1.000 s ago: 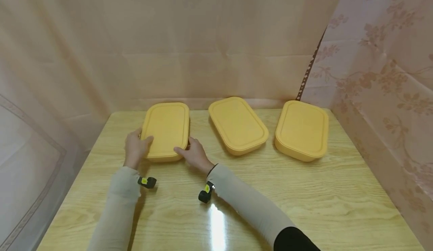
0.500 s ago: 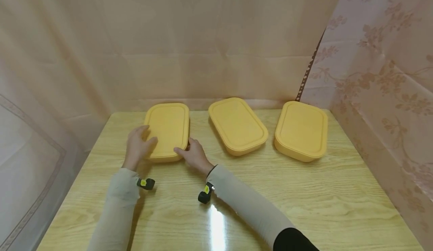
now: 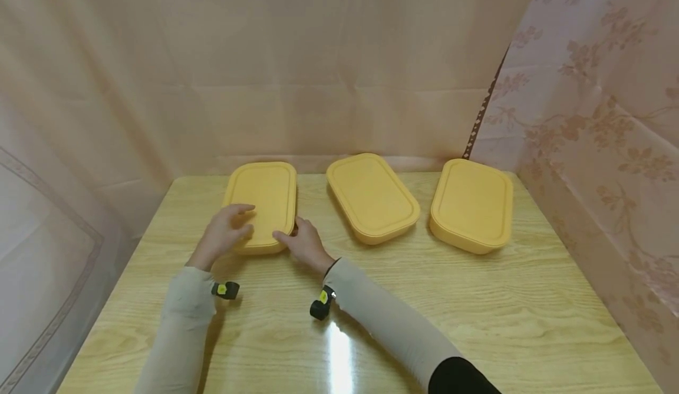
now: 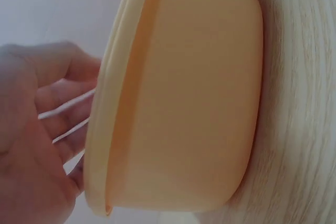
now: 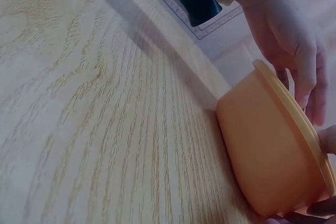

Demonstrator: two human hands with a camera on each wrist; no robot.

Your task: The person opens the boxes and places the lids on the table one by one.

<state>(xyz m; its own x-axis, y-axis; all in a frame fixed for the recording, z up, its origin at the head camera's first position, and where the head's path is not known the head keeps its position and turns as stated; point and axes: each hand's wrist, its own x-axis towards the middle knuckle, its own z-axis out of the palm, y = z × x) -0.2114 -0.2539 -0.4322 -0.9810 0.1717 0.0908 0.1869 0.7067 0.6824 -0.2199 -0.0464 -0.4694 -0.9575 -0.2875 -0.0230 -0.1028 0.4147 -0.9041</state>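
Three smooth, round-cornered boxes [image 3: 265, 190] sit on the wood-grained table [image 3: 493, 317].

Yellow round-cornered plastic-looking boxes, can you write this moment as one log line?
left hand: over left box | right hand: grips its near right corner | middle box: untouched | right box: untouched

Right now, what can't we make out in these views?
Inside of the leftmost box: head view, closed lid hides it.
Left hand fingertips: left wrist view, behind the box; contact unclear.
Right hand fingers: head view, mostly behind the box; right wrist view, cut off by frame edges.
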